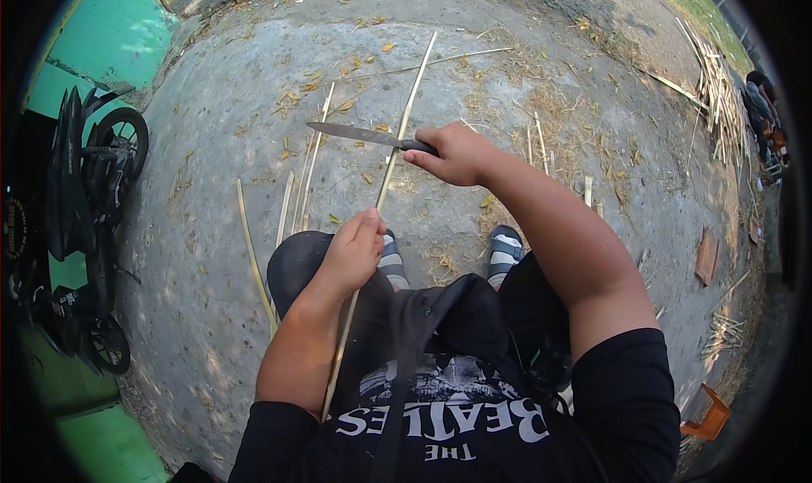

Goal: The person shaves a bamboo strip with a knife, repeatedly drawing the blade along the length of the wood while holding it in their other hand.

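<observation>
Outdoor yard point(211, 102) | concrete ground point(186, 255) | fallen leaves point(345, 107) | parked motorcycle point(78, 178) | green wall point(127, 39) | grass point(704, 8)

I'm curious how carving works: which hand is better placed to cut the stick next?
Probably the right hand: it grips the knife, which crosses the stick in this view. The left hand is busy holding the stick.
</observation>
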Motion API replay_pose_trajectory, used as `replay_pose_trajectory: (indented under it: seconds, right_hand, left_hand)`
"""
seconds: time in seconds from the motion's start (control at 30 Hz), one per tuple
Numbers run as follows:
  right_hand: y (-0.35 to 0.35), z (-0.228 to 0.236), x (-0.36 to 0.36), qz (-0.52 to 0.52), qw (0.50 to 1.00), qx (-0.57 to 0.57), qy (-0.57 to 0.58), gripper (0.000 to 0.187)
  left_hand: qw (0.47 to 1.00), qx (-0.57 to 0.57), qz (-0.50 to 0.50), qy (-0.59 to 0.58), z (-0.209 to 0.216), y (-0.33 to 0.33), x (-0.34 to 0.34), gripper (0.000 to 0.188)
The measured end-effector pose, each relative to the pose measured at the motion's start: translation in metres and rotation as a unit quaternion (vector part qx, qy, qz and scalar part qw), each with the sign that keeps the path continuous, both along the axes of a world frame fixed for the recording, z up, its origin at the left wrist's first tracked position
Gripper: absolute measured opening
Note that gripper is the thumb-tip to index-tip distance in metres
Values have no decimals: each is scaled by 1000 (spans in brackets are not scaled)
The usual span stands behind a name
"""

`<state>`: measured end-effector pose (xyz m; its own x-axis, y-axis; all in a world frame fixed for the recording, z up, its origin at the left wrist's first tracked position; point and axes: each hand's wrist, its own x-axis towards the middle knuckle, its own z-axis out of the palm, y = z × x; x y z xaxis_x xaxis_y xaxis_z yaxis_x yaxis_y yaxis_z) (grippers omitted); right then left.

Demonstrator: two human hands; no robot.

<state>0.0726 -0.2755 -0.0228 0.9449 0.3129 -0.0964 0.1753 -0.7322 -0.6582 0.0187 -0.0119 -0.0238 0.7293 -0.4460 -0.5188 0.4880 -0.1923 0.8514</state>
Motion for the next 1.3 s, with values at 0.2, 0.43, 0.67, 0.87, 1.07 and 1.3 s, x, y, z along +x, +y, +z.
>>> replay_pose_trajectory:
  seconds: [0.2, 0.43, 0.67, 0.87, 1.07, 1.3]
  right_hand:
    - [17, 5, -13, 60, 996, -45, -56, 53]
    - [-5, 1, -2, -34, 999, -7, -17, 50]
    - [0, 3, -1, -33, 999, -16, -23, 52]
    - [8, 11, -7, -18, 999, -32, 12, 54]
    - [-10, -2, 2, -50, 999, 3, 23, 54]
    - [19, 7, -10, 45, 998, -30, -18, 54]
  left_hand:
    - [997, -7, 70, 28, 13, 2, 6, 40]
    - [996, -28, 77, 38, 17, 5, 4, 37]
    - [997, -12, 75, 25, 16, 5, 1, 38]
    - [997, -5, 73, 16, 13, 6, 4, 37]
    - [997, -22, 60, 47, 22, 2, 3, 38]
    - [994, -50, 74, 66, 23, 12, 9, 39]
